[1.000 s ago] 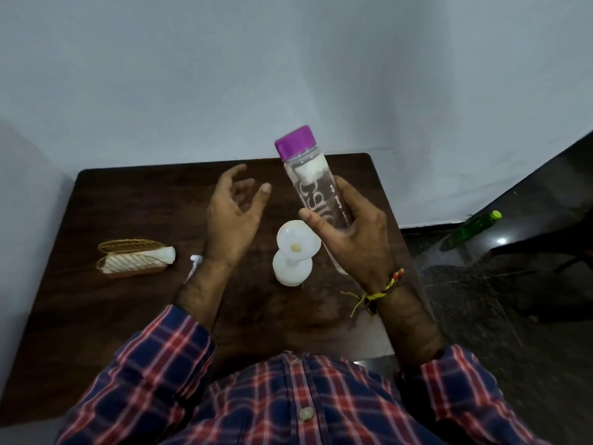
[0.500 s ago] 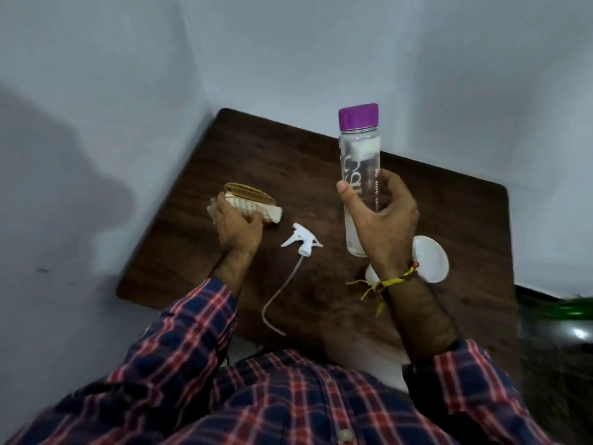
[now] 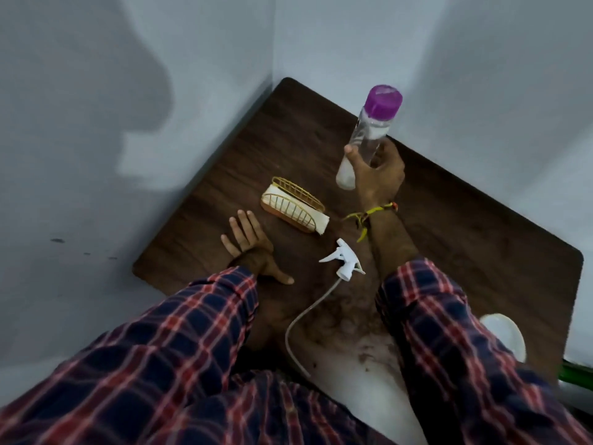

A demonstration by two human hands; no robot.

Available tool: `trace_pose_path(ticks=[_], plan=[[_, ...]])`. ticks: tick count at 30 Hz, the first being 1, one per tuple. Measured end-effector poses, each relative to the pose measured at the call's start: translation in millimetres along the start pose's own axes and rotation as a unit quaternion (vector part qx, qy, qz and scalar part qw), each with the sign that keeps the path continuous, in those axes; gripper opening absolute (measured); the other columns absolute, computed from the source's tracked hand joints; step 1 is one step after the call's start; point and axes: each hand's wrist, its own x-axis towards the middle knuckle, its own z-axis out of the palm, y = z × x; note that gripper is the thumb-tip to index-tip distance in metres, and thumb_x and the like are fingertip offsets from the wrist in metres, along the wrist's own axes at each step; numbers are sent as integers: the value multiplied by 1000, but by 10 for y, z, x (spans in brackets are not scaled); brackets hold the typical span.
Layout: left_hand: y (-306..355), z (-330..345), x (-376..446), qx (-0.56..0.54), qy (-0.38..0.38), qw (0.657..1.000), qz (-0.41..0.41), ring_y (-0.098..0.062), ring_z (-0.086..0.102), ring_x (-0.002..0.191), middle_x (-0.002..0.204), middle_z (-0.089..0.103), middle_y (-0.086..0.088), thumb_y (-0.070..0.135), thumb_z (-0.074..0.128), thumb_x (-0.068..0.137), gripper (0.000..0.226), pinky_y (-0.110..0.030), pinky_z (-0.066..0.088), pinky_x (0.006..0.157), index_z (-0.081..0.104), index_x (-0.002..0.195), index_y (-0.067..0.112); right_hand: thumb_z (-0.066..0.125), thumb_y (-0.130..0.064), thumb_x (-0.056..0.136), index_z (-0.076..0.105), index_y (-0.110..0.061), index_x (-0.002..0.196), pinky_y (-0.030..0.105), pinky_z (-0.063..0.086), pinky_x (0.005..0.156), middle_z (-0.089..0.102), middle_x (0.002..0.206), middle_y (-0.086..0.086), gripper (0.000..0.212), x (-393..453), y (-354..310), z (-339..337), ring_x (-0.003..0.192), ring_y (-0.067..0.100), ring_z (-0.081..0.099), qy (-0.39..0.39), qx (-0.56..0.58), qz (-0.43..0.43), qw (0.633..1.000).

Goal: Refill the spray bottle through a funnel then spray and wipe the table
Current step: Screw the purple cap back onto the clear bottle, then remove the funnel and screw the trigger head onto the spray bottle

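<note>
My right hand (image 3: 377, 173) grips a clear bottle with a purple cap (image 3: 369, 130), held tilted above the far part of the dark wooden table (image 3: 481, 239). My left hand (image 3: 253, 248) lies flat on the table with fingers spread, holding nothing. A white spray trigger head (image 3: 343, 260) with its dip tube (image 3: 305, 319) lies on the table between my forearms. A white funnel (image 3: 507, 335) shows at the table's right edge, partly hidden by my right sleeve.
A gold wire holder with a folded white cloth (image 3: 293, 210) sits just beyond my left hand. The table stands in a corner of grey walls (image 3: 192, 91). Something green (image 3: 577, 370) shows at the far right edge.
The view swung left. My left hand left the wire holder and now lies flat on the table nearer me. My right hand carried the bottle farther out, above the back of the table.
</note>
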Motion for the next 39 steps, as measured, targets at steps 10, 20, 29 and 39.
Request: trace_pose_path(ticks=[10, 20, 29, 39], plan=[[124, -173, -152, 55, -79, 994, -43, -42, -49, 129, 138, -56, -20, 58, 94, 34, 181, -63, -27, 100, -50, 132, 5, 86, -20, 74, 67, -6, 118, 9, 49, 77, 68, 105, -2, 49, 822, 234, 910, 99, 11, 62, 35, 71, 21, 997], [145, -248, -152, 60, -109, 991, -55, -41, -53, 125, 135, -60, -19, 57, 94, 34, 182, -65, -27, 102, -50, 132, 5, 87, -17, 71, 60, 0, 128, -3, 42, 77, 67, 122, 12, 66, 1081, 333, 1143, 112, 20, 62, 45, 71, 17, 996], [104, -229, -224, 54, -81, 995, -24, -43, -50, 127, 137, -57, -21, 59, 93, 36, 180, -67, -21, 108, -47, 135, 3, 86, -17, 74, 47, -4, 141, 23, 48, 98, 59, 134, 18, 79, 578, 324, 803, 122, 24, 60, 68, 34, 98, 992], [118, -186, -307, 78, -30, 996, -18, -45, -38, 138, 147, -46, -22, 69, 88, 33, 181, -68, -12, 110, -42, 138, 0, 80, -8, 81, 60, -3, 128, 8, 51, 88, 66, 123, 11, 52, -994, 406, -296, 111, 17, 64, 55, 30, 110, 992]])
